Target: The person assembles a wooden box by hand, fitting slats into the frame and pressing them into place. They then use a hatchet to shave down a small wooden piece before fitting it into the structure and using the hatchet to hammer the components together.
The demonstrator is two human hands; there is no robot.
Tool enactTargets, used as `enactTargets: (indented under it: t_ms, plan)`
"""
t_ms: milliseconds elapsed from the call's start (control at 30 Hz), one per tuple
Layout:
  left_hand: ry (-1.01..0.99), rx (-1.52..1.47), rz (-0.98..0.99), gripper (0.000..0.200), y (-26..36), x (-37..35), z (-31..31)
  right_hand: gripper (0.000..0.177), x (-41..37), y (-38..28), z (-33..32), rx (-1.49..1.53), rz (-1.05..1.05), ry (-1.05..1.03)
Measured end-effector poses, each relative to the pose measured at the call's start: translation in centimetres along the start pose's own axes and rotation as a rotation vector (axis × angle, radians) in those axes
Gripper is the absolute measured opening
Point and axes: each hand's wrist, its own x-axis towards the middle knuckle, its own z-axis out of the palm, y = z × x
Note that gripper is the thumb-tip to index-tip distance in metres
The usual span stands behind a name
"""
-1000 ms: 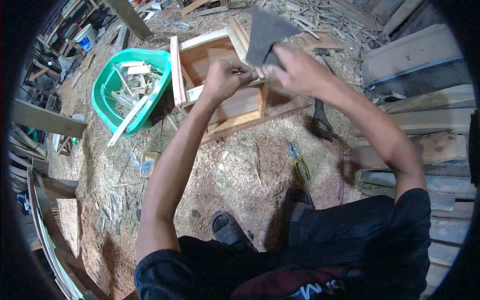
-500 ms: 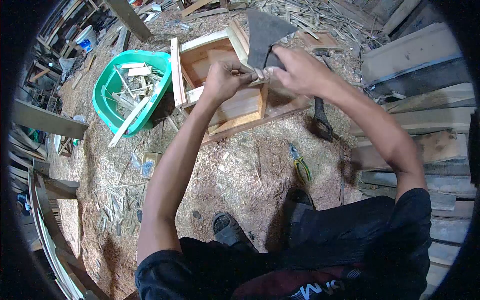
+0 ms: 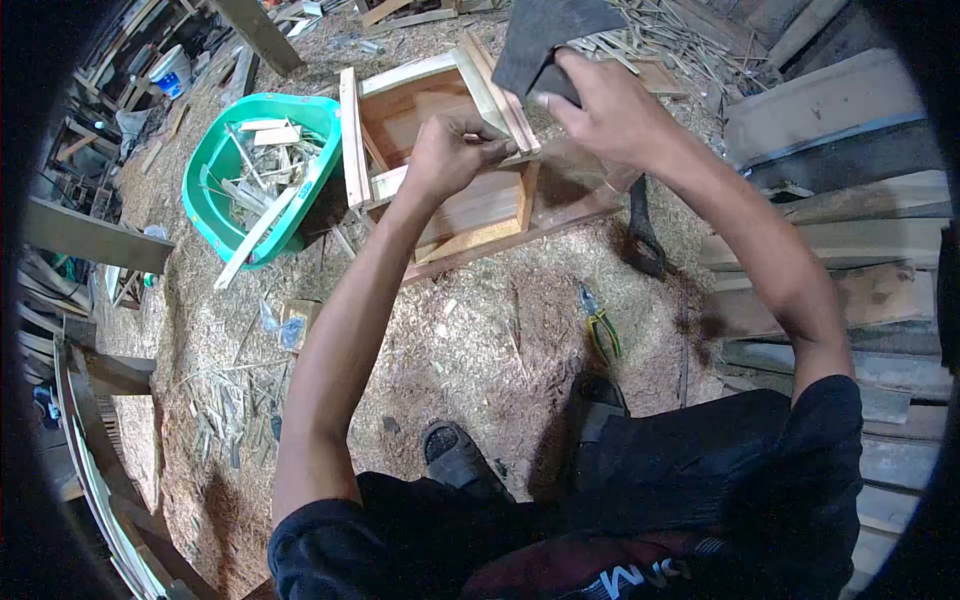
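My left hand [image 3: 458, 155] is pinched at the near right corner of a wooden frame [image 3: 354, 140]; what its fingertips hold is too small to make out. To its right, my right hand [image 3: 610, 108] grips a dark, broad-bladed hatchet [image 3: 550, 42], raised just above and beside that corner, apart from the wood. Inside the frame are brown wooden panels. Part of the frame's near side is hidden behind my left hand.
A green tub [image 3: 200, 215] of wood scraps stands left of the frame. Pliers [image 3: 600, 322] with yellow-green handles lie on the shavings-covered floor, near a dark tool handle [image 3: 643, 230]. Planks [image 3: 830, 245] are stacked on the right. A white bucket [image 3: 171, 72] stands at upper left.
The hatchet and my right hand have moved up and to the right, away from my left hand. My left hand stays at the frame's corner.
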Motion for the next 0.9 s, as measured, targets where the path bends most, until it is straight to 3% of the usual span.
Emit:
enactTargets:
  t_ms: [33, 200, 433, 567, 833, 900]
  plan:
    - [-0.004, 0.004, -0.012, 0.012, -0.3, 0.2, 0.0, 0.027, 0.2, -0.2, -0.2, 0.018, -0.037, 0.075]
    - [-0.018, 0.044, 0.032, 0.013, -1.1, 0.8, -0.1, 0.029, -1.1, -0.9, 0.8, -0.060, 0.086, -0.258]
    - [-0.017, -0.002, -0.018, 0.015, -0.7, 0.4, 0.0, 0.027, 0.0, 0.0, 0.1, 0.016, 0.049, 0.031]
    - [0.000, 0.010, 0.045, 0.016, -0.7, 0.5, 0.0, 0.028, -1.4, -0.1, 1.6, 0.000, 0.031, -0.173]
    - [0.013, 0.043, 0.039, 0.015, -0.9, 0.5, 0.0, 0.028, -0.2, 0.2, 0.6, 0.013, -0.013, 0.059]
    - [0.011, 0.006, 0.032, 0.016, -1.3, 0.6, 0.1, 0.030, -0.8, 0.5, 1.5, -0.070, 0.009, -0.100]
